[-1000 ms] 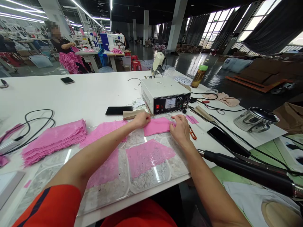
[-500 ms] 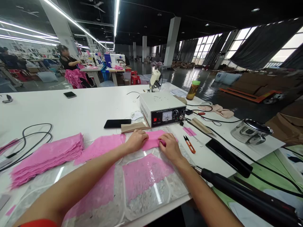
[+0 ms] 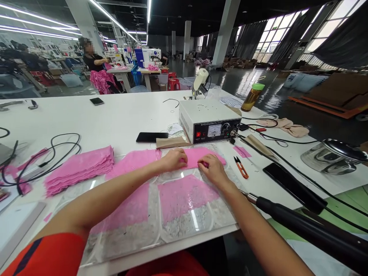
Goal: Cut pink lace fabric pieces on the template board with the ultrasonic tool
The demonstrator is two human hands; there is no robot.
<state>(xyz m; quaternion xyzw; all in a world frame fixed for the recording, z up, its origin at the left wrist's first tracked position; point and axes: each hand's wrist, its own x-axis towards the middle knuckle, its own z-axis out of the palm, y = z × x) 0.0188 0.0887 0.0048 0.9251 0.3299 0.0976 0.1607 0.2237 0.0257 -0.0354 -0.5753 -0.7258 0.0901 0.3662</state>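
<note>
Pink cloth (image 3: 201,155) beneath right hand (image 3: 214,171)

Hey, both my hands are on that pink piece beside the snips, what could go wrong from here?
The orange snips lie close beside the right hand; a sideways sweep could catch their points.
The black tool handle reaches past the table edge by the right forearm and might get knocked off.
The pink piece under the left hand lies on a glossy clear sheet and may slip.

Matt pink cloth (image 3: 201,156), apparently lace, over a glossy plastic sheet (image 3: 184,222).
</note>
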